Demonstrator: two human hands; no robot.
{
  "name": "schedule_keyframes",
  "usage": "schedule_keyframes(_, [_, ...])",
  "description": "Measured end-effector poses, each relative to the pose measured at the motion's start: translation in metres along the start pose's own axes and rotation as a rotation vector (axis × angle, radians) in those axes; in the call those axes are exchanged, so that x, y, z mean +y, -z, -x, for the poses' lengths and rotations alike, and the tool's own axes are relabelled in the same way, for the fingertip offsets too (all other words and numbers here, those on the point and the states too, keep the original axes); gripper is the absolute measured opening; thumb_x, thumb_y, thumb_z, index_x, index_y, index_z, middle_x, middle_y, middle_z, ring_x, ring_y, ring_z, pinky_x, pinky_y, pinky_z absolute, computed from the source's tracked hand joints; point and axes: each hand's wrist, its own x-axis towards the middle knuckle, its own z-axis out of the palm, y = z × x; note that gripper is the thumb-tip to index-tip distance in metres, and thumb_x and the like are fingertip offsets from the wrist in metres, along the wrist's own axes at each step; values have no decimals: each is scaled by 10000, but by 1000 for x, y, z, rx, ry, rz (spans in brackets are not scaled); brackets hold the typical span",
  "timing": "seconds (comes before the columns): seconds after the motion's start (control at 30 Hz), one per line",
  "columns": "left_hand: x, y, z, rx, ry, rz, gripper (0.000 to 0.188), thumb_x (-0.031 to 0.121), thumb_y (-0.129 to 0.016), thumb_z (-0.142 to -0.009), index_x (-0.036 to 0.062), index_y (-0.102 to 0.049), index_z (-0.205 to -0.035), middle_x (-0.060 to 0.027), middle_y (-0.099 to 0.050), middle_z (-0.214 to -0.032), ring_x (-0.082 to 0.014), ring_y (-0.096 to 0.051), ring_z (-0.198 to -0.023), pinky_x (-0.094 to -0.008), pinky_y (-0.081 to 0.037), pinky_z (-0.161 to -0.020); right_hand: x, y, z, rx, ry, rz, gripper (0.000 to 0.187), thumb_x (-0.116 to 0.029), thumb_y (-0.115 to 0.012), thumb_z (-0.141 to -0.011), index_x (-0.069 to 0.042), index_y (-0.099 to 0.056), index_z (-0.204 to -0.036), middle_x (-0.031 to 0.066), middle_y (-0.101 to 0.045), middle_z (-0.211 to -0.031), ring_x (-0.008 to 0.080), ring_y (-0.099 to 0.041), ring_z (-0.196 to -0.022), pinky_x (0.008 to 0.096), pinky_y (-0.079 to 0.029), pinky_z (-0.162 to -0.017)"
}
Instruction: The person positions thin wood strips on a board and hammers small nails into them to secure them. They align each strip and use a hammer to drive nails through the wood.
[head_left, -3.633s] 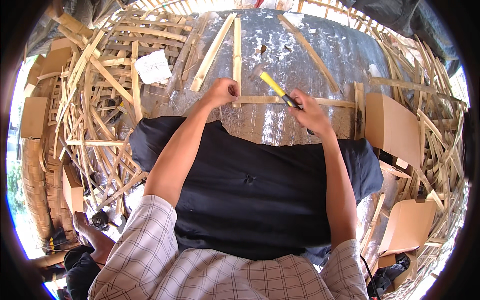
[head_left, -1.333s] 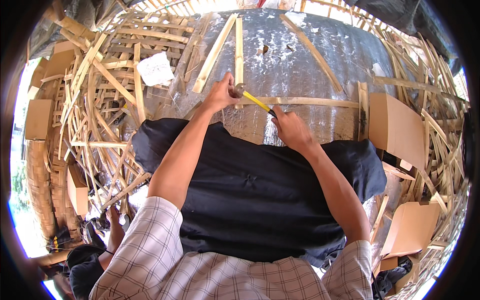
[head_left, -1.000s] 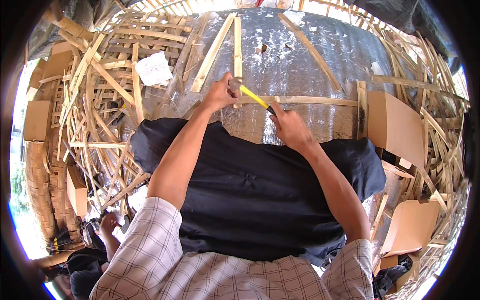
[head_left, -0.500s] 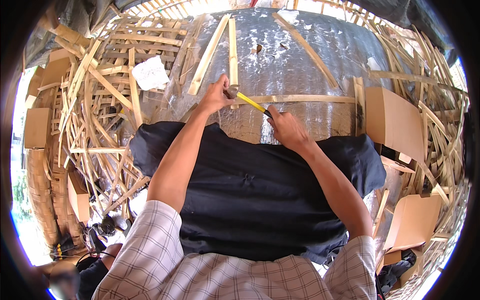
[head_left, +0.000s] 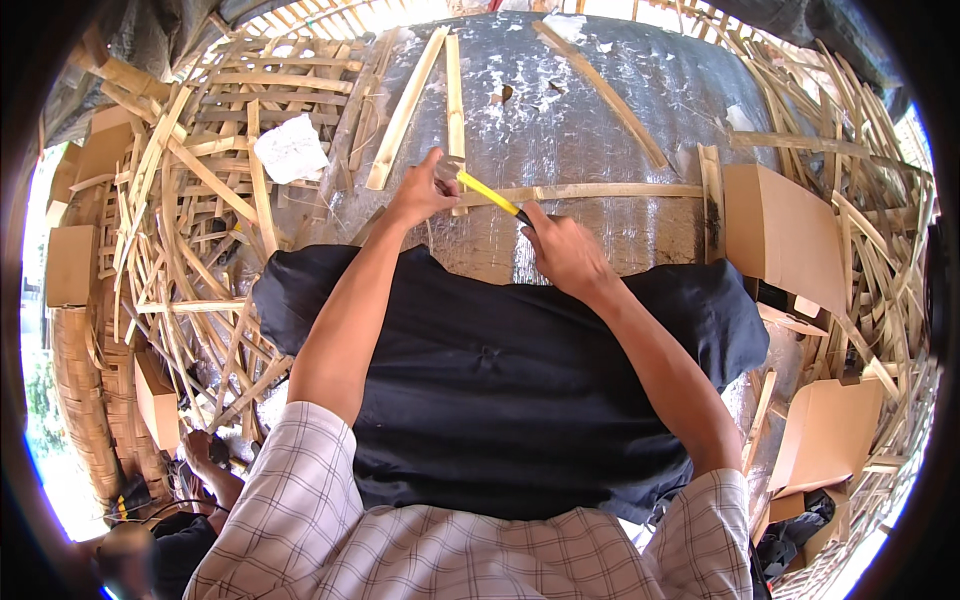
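A hammer with a yellow handle and black grip is held by my right hand, its fingers wrapped round the grip end. The hammer's metal head is up against the fingers of my left hand, which are bent together over the bamboo strips. Whatever is pinched there is too small or hidden to name. Just beyond these fingers an upright bamboo strip runs away from me, meeting a crosswise bamboo strip near the hammer head. Both strips lie on a silvery sheet.
Black cloth covers my lap. Woven bamboo lattice and loose strips crowd the left; more strips stand at the right beside cardboard boxes. Another person's arm shows at lower left.
The hammer head has shifted slightly at my left fingers, which have loosened a little. The view has moved slightly. At lower left, the other person's arm has come into sight.
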Motion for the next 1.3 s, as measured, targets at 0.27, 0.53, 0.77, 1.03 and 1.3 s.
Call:
schedule_keyframes(0.27, [-5,1,-4,-2,-4,-81,512,26,-859,-797,89,-437,-1079,-85,-760,-888,-141,-741,-814,-309,-594,-743,12,-10,0,-26,24,82,449,-99,-626,-992,-71,-445,-1402,231,-660,-735,466,-674,-709,565,-530,-639])
schedule_keyframes(0.53, [-8,1,-8,-43,0,62,473,-51,-825,-808,104,-468,-1076,-72,-724,-942,-150,-731,-863,-322,-588,-756,15,-13,2,11,42,88,452,-98,-631,-982,-70,-445,-1392,230,-663,-733,465,-673,-700,571,-529,-630])
schedule_keyframes(0.77, [-39,-5,-19,-2,163,-44,417,30,-861,-809,59,-612,-1143,-49,-710,-939,-145,-695,-918,-312,-570,-805,9,-10,-1,14,31,19,458,-62,-624,-956,-72,-451,-1381,221,-654,-727,466,-669,-691,568,-536,-633])
schedule_keyframes(1.03, [-46,-7,-23,-56,236,-179,330,141,-866,-816,60,-750,-1114,-102,-778,-978,-196,-729,-930,-351,-558,-836,12,-14,-1,27,59,93,330,-133,-619,-1008,-76,-494,-1308,231,-650,-708,476,-657,-673,569,-515,-603])
schedule_keyframes(1.3, [-36,-16,-31,-56,224,-156,283,191,-875,-803,85,-789,-1051,-102,-793,-983,-223,-743,-918,-367,-550,-827,20,-19,2,-42,-13,111,334,-147,-617,-1017,-88,-495,-1322,228,-671,-753,475,-680,-714,576,-534,-638])
